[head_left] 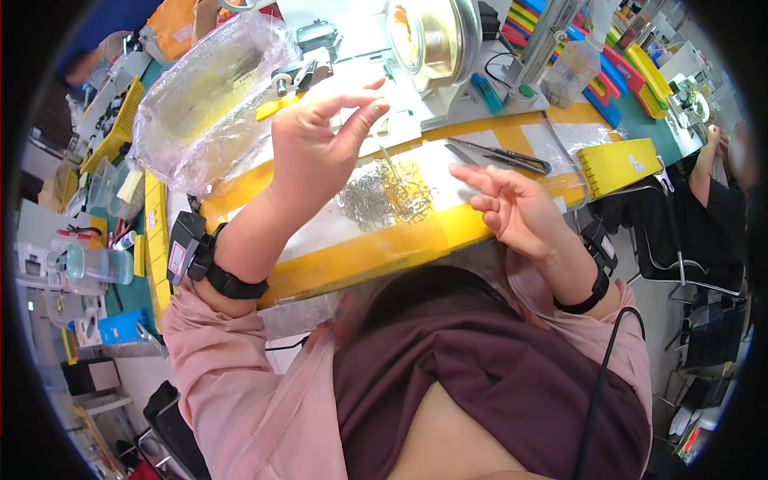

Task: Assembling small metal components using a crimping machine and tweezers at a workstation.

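Note:
My left hand (324,144) is raised over the worktable, thumb and forefinger pinched together. What they hold, if anything, is too small to make out. A thin pale strand (388,158) slants below those fingertips, and I cannot tell whether it joins them. Under it lies a loose pile of small bent wire-like metal pieces (372,196), silvery on the left and over yellow on the right. My right hand (520,210) hovers to the right of the pile, palm partly up, fingers apart and loosely curled, with nothing visible in them. A black-handled tool (516,158) lies just beyond it.
A clear spool (432,40) stands at the back on a white machine base. A plastic-wrapped tray (216,96) sits at left. At right are a yellow box (620,166), a clear bottle (572,72) and colourful bins (628,76). Another person's arm (706,168) shows far right.

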`<action>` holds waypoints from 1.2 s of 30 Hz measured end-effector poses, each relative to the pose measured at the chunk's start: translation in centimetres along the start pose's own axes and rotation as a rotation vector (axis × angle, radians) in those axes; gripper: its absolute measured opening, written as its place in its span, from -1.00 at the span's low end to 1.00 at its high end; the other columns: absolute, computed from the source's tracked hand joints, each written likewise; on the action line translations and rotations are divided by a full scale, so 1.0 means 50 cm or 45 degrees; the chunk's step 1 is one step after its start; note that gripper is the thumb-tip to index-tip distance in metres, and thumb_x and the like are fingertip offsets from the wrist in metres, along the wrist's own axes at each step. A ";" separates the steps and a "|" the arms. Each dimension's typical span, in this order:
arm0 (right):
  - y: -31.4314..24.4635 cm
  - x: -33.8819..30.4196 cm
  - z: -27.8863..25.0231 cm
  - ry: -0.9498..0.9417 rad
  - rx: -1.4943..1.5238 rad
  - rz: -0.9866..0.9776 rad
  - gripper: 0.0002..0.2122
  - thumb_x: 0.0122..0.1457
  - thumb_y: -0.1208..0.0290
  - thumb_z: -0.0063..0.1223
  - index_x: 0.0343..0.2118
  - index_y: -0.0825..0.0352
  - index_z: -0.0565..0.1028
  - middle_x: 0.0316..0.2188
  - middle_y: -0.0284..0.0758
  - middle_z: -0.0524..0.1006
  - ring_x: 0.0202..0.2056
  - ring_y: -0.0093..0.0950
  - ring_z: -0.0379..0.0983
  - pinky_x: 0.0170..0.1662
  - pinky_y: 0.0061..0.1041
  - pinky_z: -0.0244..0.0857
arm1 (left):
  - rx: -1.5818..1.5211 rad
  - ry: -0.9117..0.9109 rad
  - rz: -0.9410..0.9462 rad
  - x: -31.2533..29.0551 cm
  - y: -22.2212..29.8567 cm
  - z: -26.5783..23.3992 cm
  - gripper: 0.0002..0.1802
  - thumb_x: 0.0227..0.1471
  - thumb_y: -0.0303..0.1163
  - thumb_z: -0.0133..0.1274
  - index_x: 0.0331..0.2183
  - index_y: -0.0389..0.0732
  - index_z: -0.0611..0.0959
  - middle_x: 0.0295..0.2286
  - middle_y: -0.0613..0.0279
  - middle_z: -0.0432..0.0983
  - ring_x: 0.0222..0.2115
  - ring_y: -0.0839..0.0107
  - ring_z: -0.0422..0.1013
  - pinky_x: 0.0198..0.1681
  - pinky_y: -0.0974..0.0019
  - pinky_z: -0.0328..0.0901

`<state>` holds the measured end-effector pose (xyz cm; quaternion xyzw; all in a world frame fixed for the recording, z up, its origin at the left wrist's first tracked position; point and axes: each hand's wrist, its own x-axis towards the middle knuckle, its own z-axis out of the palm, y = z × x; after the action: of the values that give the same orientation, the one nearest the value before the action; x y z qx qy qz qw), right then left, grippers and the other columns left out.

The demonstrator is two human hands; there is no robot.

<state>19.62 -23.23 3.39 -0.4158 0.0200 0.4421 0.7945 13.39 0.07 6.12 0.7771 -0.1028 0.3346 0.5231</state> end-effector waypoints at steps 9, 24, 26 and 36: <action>-0.215 0.085 0.049 0.146 -1.877 -1.494 -0.80 0.04 0.40 -0.06 -0.27 0.32 0.41 -0.51 -0.38 0.46 -0.67 -0.73 0.29 -0.64 -0.76 0.13 | -0.218 0.034 -0.234 0.013 0.006 -0.012 -0.88 -0.11 -0.49 0.08 -0.51 -0.37 0.57 -0.54 0.24 0.51 -0.54 0.63 0.36 -0.41 0.57 0.26; -0.189 -0.041 0.020 -0.118 -2.080 -1.043 -0.90 0.05 0.48 -0.07 -0.51 0.40 0.39 -0.61 -0.46 0.33 -0.53 -0.71 0.20 -0.47 -0.72 0.08 | -0.884 -0.390 -0.199 0.001 0.154 -0.057 -0.78 -0.06 -0.49 -0.05 -0.32 -0.41 0.45 -0.66 0.19 0.39 -0.58 0.41 0.37 -0.48 0.42 0.26; -0.155 -0.053 0.008 -0.214 -2.005 -0.893 -0.93 0.04 0.52 -0.06 -0.51 0.40 0.39 -0.60 -0.44 0.34 -0.53 -0.70 0.20 -0.47 -0.71 0.08 | -0.802 -0.444 -0.044 0.006 0.173 -0.051 -0.77 -0.04 -0.46 -0.10 -0.31 -0.40 0.43 -0.67 0.26 0.34 -0.58 0.42 0.32 -0.49 0.45 0.22; -0.096 -0.098 0.025 -0.690 -1.476 -1.094 -0.99 0.00 0.60 -0.02 -0.49 0.41 0.42 -0.59 -0.38 0.38 -0.53 -0.63 0.26 -0.47 -0.68 0.13 | -0.214 -0.660 -0.294 0.060 0.178 0.062 -0.70 -0.22 -0.65 0.04 -0.30 -0.34 0.52 -0.45 0.27 0.38 -0.54 0.66 0.29 -0.52 0.61 0.21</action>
<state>19.66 -27.01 9.25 -0.6140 -0.5735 0.1208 0.5287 12.39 -5.92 13.90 0.7971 -0.1715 0.0535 0.5765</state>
